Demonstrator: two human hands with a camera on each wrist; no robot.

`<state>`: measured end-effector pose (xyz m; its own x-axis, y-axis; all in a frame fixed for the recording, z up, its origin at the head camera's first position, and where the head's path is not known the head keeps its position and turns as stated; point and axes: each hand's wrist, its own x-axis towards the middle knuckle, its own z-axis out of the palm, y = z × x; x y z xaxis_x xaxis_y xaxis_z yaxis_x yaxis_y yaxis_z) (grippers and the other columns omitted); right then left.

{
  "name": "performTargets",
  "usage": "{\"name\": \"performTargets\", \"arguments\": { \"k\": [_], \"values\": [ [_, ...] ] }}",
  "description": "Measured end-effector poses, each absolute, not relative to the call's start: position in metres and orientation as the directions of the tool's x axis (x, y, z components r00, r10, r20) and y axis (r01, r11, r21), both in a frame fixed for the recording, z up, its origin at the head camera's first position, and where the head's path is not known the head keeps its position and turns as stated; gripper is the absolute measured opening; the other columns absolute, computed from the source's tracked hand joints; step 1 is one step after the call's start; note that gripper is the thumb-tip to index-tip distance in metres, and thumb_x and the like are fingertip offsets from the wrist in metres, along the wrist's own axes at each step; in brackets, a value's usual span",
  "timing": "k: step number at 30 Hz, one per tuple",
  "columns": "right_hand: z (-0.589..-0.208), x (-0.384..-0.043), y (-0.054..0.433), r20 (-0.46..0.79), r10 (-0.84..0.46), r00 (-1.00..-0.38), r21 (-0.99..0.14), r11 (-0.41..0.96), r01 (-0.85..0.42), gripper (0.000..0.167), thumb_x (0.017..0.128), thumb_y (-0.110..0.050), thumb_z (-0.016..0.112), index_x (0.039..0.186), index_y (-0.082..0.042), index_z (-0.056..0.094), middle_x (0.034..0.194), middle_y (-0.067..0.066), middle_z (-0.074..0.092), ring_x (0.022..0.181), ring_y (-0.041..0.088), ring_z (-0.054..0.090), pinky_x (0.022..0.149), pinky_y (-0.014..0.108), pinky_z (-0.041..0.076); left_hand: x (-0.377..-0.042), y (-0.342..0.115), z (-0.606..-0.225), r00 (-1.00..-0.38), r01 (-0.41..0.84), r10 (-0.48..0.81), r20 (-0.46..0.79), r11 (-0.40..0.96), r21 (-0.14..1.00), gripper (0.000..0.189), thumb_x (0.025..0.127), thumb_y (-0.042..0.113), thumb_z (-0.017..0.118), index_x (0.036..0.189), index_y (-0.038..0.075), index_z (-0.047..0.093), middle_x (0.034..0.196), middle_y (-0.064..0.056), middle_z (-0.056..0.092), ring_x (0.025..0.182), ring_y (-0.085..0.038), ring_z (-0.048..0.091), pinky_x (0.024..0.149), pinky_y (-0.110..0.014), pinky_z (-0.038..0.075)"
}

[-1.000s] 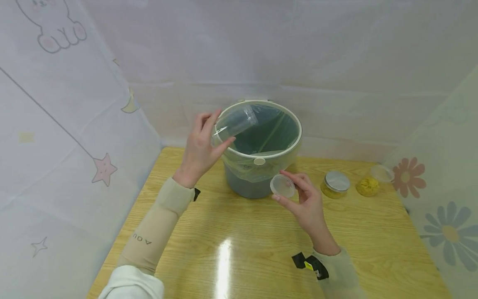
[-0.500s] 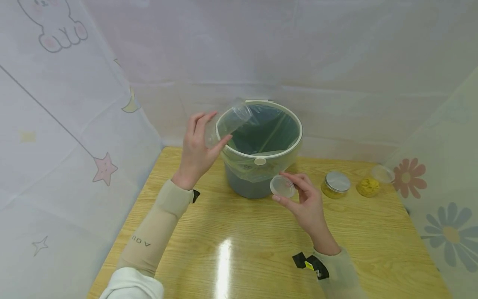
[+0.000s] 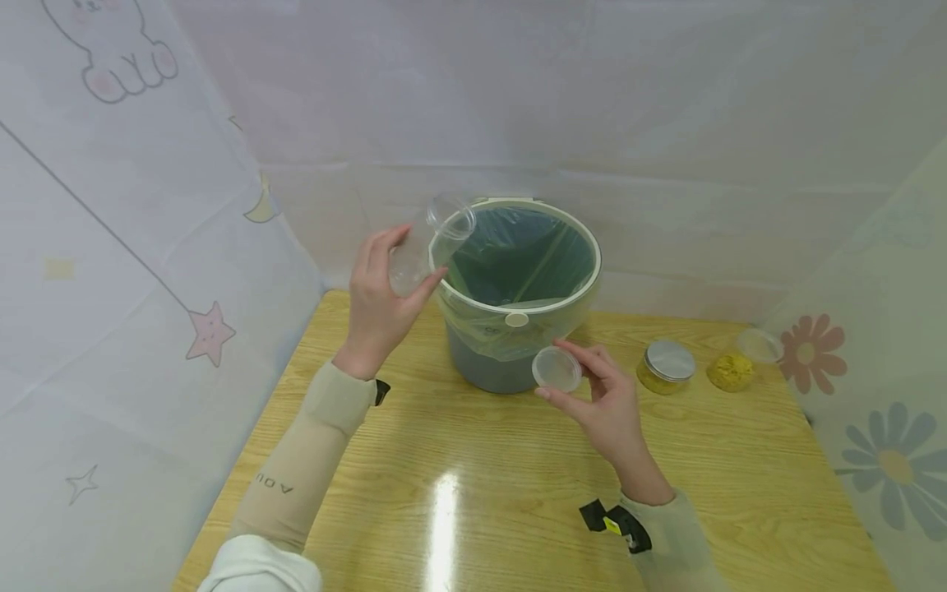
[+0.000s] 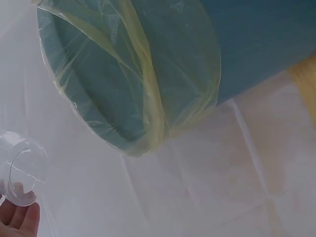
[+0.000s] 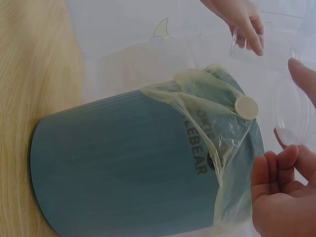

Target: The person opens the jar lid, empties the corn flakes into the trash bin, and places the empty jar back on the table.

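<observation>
My left hand (image 3: 376,300) grips an empty clear plastic jar (image 3: 444,226), which leans with its mouth up and to the right over the left rim of a bin (image 3: 488,372). In the left wrist view the jar (image 4: 27,163) shows its round open mouth beside the fingertips. In front of the bin, my right hand (image 3: 610,403) pinches a round clear lid (image 3: 556,369) by its edge between thumb and fingers. The right wrist view has the lid (image 5: 291,111) upright on its edge, while its other fingers curl below.
The grey-blue bin has a cream rim and a thin yellowish liner (image 3: 481,333) folded over it. To its right stand a jar with a silver lid (image 3: 668,362) and a small open tub of yellow stuff (image 3: 731,370) on the wooden table (image 3: 473,460). Printed cloth hangs around.
The left hand has drawn back leftward from over the bin's opening, and the jar has turned more upright. The right hand with the lid has stayed almost still.
</observation>
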<state>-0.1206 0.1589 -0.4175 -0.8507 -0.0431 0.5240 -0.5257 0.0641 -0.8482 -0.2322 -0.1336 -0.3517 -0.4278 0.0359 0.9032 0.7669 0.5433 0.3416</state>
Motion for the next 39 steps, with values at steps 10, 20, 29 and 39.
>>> {"name": "performTargets", "arguments": {
  "k": [10, 20, 29, 39],
  "values": [
    [-0.416, -0.121, 0.158, 0.51, -0.073, -0.857, -0.854, 0.081, -0.515, 0.064, 0.071, 0.02, 0.082, 0.13, 0.006, 0.064, 0.103, 0.018, 0.057, 0.092, 0.018, 0.048, 0.083, 0.02, 0.047, -0.229, -0.152, -0.36, -0.431, 0.742, -0.021, 0.902, 0.56, 0.367, 0.062, 0.079, 0.017, 0.089, 0.13, -0.005, 0.059, 0.122, -0.017, 0.063, 0.113, -0.033, 0.059, 0.101, -0.042, 0.045],
    [-0.419, -0.124, 0.155, 0.511, -0.094, -0.854, -0.852, 0.072, -0.518, 0.063, 0.071, 0.02, 0.082, 0.129, 0.008, 0.064, 0.109, 0.015, 0.059, 0.094, 0.018, 0.05, 0.083, 0.02, 0.048, -0.222, -0.165, -0.365, -0.468, 0.724, -0.087, 0.879, 0.533, 0.438, 0.061, 0.079, 0.014, 0.09, 0.126, -0.006, 0.058, 0.117, -0.018, 0.063, 0.111, -0.033, 0.059, 0.102, -0.041, 0.046],
    [-0.421, -0.125, 0.148, 0.51, -0.109, -0.853, -0.85, 0.083, -0.519, 0.063, 0.071, 0.02, 0.081, 0.129, 0.006, 0.063, 0.113, 0.018, 0.061, 0.093, 0.019, 0.051, 0.082, 0.021, 0.048, -0.213, -0.176, -0.381, -0.506, 0.692, -0.115, 0.855, 0.537, 0.481, 0.061, 0.071, -0.003, 0.09, 0.119, -0.013, 0.055, 0.109, -0.025, 0.061, 0.102, -0.04, 0.06, 0.094, -0.046, 0.049],
    [-0.426, -0.127, 0.142, 0.509, -0.149, -0.848, -0.848, 0.086, -0.524, 0.062, 0.072, 0.017, 0.082, 0.13, 0.006, 0.061, 0.114, 0.019, 0.061, 0.093, 0.021, 0.05, 0.08, 0.022, 0.047, -0.199, -0.196, -0.405, -0.609, 0.632, -0.127, 0.783, 0.518, 0.577, 0.055, 0.076, 0.012, 0.087, 0.119, -0.004, 0.057, 0.114, -0.015, 0.064, 0.106, -0.03, 0.063, 0.094, -0.041, 0.049]
  ]
}}
